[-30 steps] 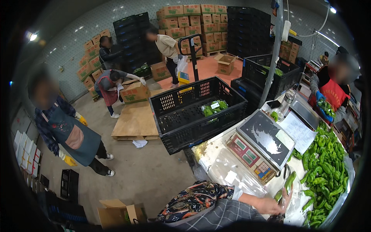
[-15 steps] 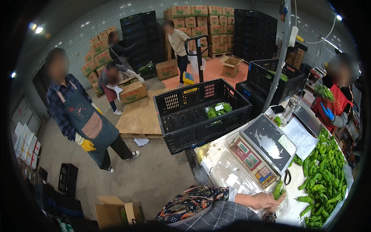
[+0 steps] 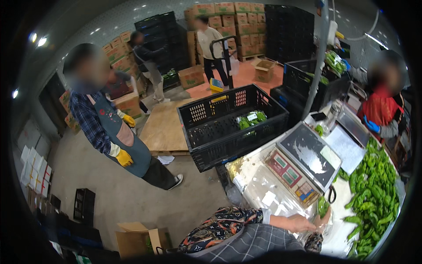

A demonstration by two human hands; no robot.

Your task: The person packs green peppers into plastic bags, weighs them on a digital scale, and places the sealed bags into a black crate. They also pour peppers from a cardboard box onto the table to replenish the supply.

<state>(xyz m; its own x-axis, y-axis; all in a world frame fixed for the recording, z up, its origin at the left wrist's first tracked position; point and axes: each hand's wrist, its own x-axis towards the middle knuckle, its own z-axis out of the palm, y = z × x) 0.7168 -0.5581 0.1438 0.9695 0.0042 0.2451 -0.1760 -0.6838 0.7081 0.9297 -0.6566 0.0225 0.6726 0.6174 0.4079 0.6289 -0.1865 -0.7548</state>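
Observation:
At the near edge of the white table, my left hand [image 3: 301, 223] is closed on the rim of a clear plastic bag [image 3: 309, 232]. Close beside it, my right hand [image 3: 324, 218] is curled round a green pepper [image 3: 323, 205] at the bag; whether the pepper lies inside the plastic is hard to make out. A digital scale [image 3: 303, 165] stands just beyond my hands, its platform bare. To the right spreads a heap of loose green peppers [image 3: 373, 193]. Black-handled scissors [image 3: 332, 193] lie between scale and heap.
A black crate [image 3: 233, 127] with bagged peppers stands beyond the table's left side. Flat clear bags [image 3: 263, 187] lie left of the scale. A metal post [image 3: 317, 66] rises behind it. A co-worker in an apron [image 3: 118, 123] is at left, another in red [image 3: 382, 110] at right.
My right hand and the pepper have shifted slightly right and up, beside my left hand. The aproned co-worker has stepped right; the one in red has moved a bag of peppers toward the rear crate.

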